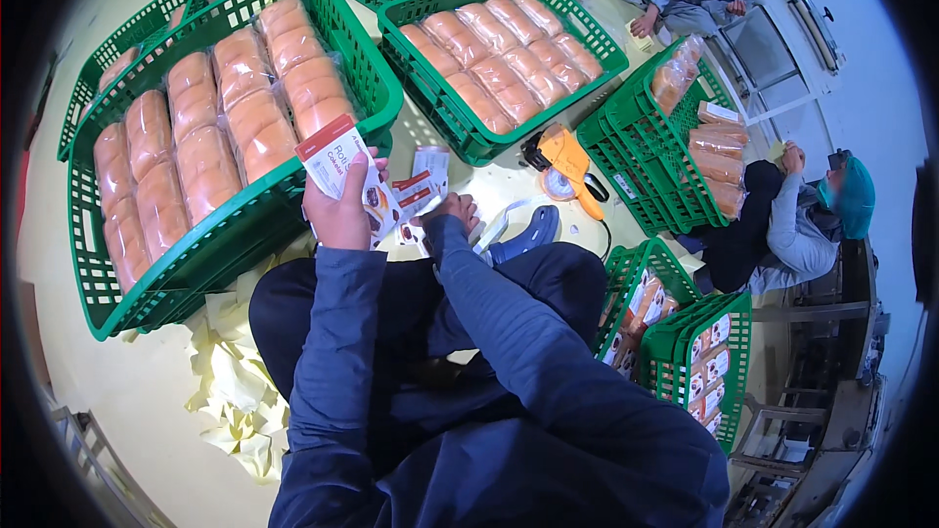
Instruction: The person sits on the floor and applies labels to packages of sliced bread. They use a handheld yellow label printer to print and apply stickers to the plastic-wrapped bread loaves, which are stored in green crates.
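Note:
My left hand is closed around several printed card labels, white and red with a picture of bread, held up in front of the large crate. Close by on the right, my right hand is low, its fingers curled, and appears to pinch the edge of a white printed label. Its fingertips are partly hidden. Another printed label shows between the two hands. Beyond my left hand, packed bread loaves in clear film fill a green crate.
A second bread-filled crate stands ahead. Beside it lie a yellow tool and a tape roll. More green crates stand right, near two seated co-workers. Crumpled yellowish paper lies left of my legs; a blue clog is ahead.

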{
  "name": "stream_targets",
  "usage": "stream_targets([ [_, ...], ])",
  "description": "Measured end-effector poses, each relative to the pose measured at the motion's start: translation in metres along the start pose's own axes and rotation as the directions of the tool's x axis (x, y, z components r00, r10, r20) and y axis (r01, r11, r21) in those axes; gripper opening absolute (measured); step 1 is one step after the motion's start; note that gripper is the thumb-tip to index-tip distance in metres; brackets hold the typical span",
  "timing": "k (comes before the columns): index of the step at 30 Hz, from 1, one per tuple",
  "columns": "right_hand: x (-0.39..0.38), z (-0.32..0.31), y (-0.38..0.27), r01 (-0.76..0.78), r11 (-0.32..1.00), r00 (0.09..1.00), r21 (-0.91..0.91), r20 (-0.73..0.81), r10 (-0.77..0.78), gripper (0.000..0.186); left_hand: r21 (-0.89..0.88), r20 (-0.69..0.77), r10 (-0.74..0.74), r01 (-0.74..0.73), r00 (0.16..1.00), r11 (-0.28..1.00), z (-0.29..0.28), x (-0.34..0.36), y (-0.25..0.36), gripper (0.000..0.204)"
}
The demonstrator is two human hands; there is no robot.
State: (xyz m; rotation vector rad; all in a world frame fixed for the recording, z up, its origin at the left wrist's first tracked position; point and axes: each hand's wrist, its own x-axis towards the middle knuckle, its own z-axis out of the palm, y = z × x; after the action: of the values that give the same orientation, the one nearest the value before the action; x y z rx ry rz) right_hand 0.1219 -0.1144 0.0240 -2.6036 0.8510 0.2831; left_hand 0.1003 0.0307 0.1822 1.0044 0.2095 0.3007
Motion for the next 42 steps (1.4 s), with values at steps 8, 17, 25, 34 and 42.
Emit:
stream_targets([
  [8, 0.038, 0.039, 0.036, 0.142, 0.825, 0.958, 0.546, 0.134, -0.254, 0.048, -0.056, 0.019, -0.021, 0.022, 1.0, 0.998, -0.001, 0.003, 0.007, 0.028],
  [17, 0.011, -0.089, 0.025, -0.018, 0.163, 0.852, 0.987, 0.1, -0.514, 0.043, -0.059, 0.039, -0.002, 0.004, 0.999, 0.998, -0.004, -0.001, 0.021, 0.03],
  [25, 0.124, -0.261, 0.083, 0.412, -0.093, 0.906, 0.907, -0.418, -0.065, 0.089, -0.01, 0.144, -0.073, 0.075, 0.987, 0.997, 0.0, -0.002, 0.006, 0.03],
  [34, 0.239, -0.398, 0.163, 0.483, 0.05, 0.797, 0.874, -0.463, 0.388, 0.038, 0.054, 0.163, -0.162, 0.155, 0.973, 0.986, 0.004, -0.008, -0.014, 0.032],
  [42, 0.242, -0.415, 0.148, 0.438, 0.149, 0.839, 0.887, -0.463, 0.285, 0.05, 0.107, 0.174, -0.202, 0.185, 0.964, 0.977, 0.005, -0.008, -0.02, 0.03],
])
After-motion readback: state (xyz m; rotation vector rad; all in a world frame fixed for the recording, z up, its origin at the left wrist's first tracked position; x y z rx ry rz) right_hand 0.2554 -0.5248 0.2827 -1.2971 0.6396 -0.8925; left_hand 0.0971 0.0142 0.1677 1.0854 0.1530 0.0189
